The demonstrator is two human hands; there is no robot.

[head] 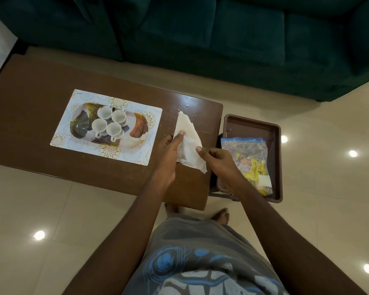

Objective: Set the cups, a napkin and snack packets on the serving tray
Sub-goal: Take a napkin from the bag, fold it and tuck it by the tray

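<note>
Several white cups [110, 123] stand clustered on an oval serving tray [139, 129] with gold and grey leaf patterns, which rests on a pale placemat [73, 124]. A white napkin [189, 143] is held above the right part of the brown table [30, 86]. My left hand [170, 150] pinches its left edge and my right hand [217, 160] pinches its right edge. Snack packets in a clear zip bag [249, 160] lie in a brown plastic tray [277, 150] just right of the table.
A dark green sofa [222, 35] runs along the far side. The floor is glossy cream tile with light reflections. My feet [219, 216] show under the table's near right corner. Small crumbs speckle the table near the napkin.
</note>
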